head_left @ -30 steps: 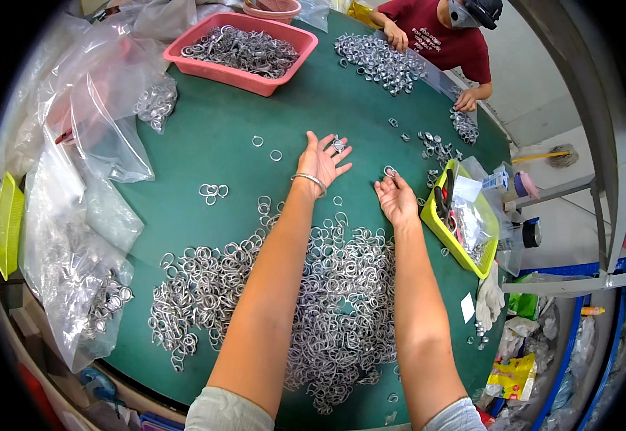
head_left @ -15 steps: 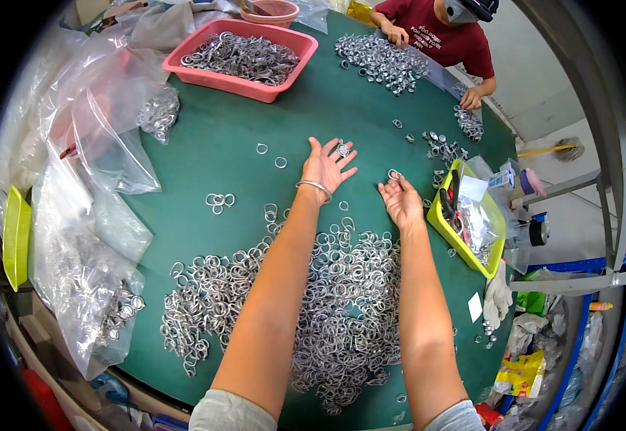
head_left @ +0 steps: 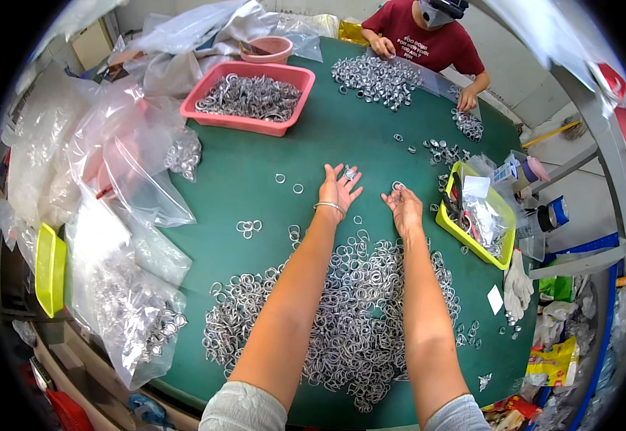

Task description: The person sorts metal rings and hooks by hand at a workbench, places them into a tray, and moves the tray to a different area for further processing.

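Head view: left hand (head_left: 338,190) stays spread palm-up holding small rings (head_left: 349,174), right hand (head_left: 403,205) still pinching one ring (head_left: 398,186).

Bright, even daylight fills the room, with soft, faint shadows under the arms. Glare glints off the clear plastic bags (head_left: 112,165) at the table's (head_left: 255,179) left edge. Fisheye bends the rim; corners go black.

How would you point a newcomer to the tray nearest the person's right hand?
Start at the round green table and go to its right edge, just past the right hand. There sits a yellow-green rectangular tray holding clear bags and small tools. Unlike the pink tray across the table, it holds no heap of metal rings.
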The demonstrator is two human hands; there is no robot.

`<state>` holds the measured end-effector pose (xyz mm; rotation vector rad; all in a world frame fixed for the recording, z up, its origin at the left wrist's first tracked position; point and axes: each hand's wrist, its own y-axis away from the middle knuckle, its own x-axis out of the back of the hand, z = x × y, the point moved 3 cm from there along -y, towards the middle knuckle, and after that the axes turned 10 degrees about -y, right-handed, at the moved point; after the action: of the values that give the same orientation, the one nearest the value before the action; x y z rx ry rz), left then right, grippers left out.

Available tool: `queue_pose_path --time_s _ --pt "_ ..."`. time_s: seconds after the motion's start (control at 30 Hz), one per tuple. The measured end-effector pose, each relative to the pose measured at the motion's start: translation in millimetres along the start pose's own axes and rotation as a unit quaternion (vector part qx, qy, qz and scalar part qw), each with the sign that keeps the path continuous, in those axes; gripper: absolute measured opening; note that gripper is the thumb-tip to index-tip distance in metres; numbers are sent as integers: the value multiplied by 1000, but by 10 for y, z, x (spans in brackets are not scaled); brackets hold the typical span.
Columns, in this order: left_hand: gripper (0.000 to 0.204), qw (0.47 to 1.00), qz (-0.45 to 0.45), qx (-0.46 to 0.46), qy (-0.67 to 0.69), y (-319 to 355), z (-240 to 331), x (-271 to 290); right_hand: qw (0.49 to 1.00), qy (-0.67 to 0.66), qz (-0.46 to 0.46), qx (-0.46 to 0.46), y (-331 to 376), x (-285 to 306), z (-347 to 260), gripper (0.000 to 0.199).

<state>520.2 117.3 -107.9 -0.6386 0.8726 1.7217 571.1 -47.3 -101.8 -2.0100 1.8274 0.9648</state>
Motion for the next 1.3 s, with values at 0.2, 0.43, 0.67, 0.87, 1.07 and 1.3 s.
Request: queue_pose_path --time_s 0.2,0.43,0.67,0.87,1.07,1.3 --pt "81 997 7 78 -29 337 98 -96 986 138 -8 95 94 -67 30 16" --pt "77 994 -36 101 -2 846 156 -228 932 304 -151 129 670 -903 -318 20" --pt "69 996 -64 63 8 1010 125 -360 704 581 -407 37 1609 -934 -263 22" --pt "63 994 -98 37 -16 1324 177 -446 768 509 -389 26 1997 -735 -352 19" --pt "48 993 -96 26 -61 2072 17 -268 688 573 -444 -45 2771 -477 -185 19" --pt "46 974 -61 29 -217 3291 -235 61 675 651 -342 62 3825 -176 -178 20"
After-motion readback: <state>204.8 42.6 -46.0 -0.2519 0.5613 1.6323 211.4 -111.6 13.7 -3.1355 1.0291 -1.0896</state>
